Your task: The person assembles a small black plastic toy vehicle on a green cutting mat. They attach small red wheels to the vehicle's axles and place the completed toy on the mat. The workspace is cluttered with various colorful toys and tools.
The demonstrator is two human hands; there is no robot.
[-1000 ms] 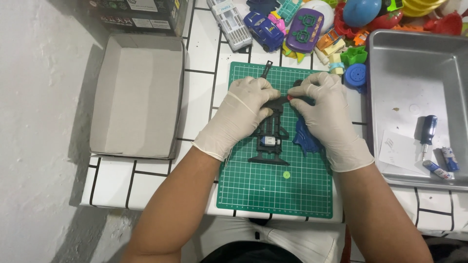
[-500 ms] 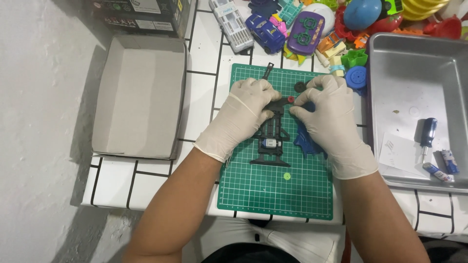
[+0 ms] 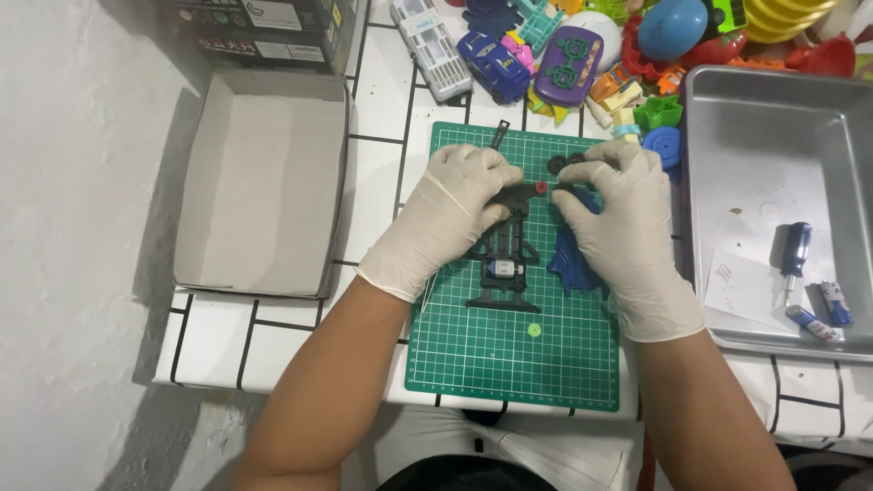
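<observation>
Left hand grip: the left hand (image 3: pixel 450 214), in a pale glove, is pressing down on the upper end of the black toy car chassis (image 3: pixel 506 259), its fingers curled and closed over the frame's top left corner.
Right hand grip: the right hand (image 3: pixel 618 227), gloved likewise, is pinching at the top right of the frame, thumb and forefinger drawn together beside a small red part (image 3: pixel 541 187); whether they are actually closing on a piece I cannot tell, since the fingers are hiding it.
Chassis position: it is lying flat near the middle of the green cutting mat (image 3: pixel 514 364), between the two hands, its long axis running away from the person.
Chassis look: it is showing as a bare, open black skeleton with a small silver motor (image 3: pixel 505 269) sitting in its lower half and a crossbar at the near end; no body shell and no wheels are fitted.
Loose parts: a blue shell piece (image 3: pixel 568 259) is lying under the right palm, two dark gear-like wheels (image 3: pixel 564 163) are resting just beyond the fingers, and a small green disc (image 3: pixel 535 330) is sitting alone lower on the mat.
Progress: judging by this, the car is looking well stripped down, with the frame and motor remaining joined.
Surroundings: an empty cardboard box lid (image 3: pixel 259 182) is lying to the left, a metal tray (image 3: pixel 773 136) holding a blue-handled screwdriver (image 3: pixel 794 250) is standing to the right, and a heap of bright plastic toys (image 3: pixel 582 55) is crowding the far edge of the tiled table (image 3: pixel 218 350).
</observation>
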